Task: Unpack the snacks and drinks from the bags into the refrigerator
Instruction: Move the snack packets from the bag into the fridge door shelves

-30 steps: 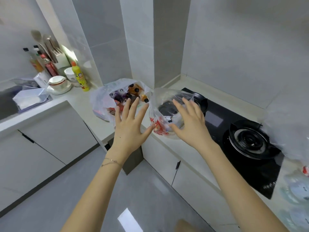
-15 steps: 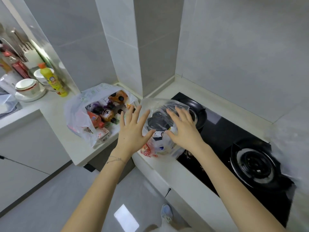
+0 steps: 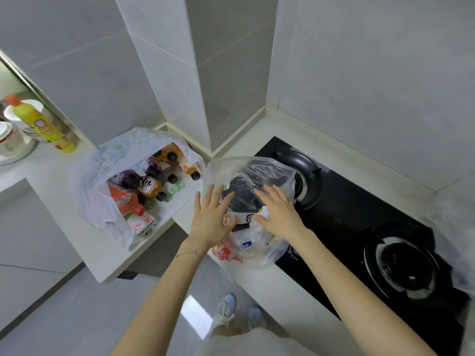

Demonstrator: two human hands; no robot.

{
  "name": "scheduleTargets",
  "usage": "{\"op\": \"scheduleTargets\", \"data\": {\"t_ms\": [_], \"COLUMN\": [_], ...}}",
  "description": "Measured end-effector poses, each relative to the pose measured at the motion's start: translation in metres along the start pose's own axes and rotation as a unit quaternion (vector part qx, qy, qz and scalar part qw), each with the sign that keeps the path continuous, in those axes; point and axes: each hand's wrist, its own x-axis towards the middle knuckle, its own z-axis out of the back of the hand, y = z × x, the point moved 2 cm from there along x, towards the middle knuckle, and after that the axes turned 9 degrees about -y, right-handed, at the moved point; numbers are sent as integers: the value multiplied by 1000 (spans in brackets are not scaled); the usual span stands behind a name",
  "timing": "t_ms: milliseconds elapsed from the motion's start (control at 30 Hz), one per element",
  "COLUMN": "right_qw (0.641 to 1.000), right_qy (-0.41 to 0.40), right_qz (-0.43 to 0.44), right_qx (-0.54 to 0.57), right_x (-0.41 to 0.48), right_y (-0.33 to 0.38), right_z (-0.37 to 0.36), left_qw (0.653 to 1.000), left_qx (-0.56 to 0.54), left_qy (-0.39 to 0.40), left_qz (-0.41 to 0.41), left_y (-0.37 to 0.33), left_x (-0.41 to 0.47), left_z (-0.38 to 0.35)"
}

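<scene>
Nearest me, the left hand (image 3: 210, 219) and right hand (image 3: 280, 217) are spread flat with fingers straight. They grip nothing and press at the mouth of the clear bag (image 3: 257, 168). The bag holds snack packets and sits at the near edge of the counter (image 3: 267, 283), partly over the hob (image 3: 347, 201). I reckon a lopsided tug could tip it onto the floor. Further left, the white bag (image 3: 102, 176) gapes upward. Its bottles (image 3: 151, 187) lie on their sides, long axes roughly left to right, most caps pointing right.

Yellow bottle (image 3: 45, 125), black hob (image 3: 359, 201)
</scene>
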Motion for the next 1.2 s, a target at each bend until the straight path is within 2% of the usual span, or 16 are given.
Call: {"op": "scheduleTargets", "data": {"t_ms": [300,667,967,1100,1200], "right_qw": [999,980,988,996,993], "right_qy": [45,139,62,9,-23], "right_qz": [-8,-26,-38,-59,-112], "right_qx": [-19,-140,-135,-71,7], "right_x": [29,33,37,42,43], "right_y": [10,6,2,0,-2], "right_z": [-45,-96,-98,-86,-71], "left_qw": [995,989,989,988,988], "left_qx": [-40,19,-7,-13,-9], "left_qy": [67,146,147,147,144], "left_qz": [-58,-31,-4,34,46], "left_y": [23,38,45,47,49], "left_x": [22,16,14,18,23], "left_z": [-42,-67,-63,-63,-69]}}
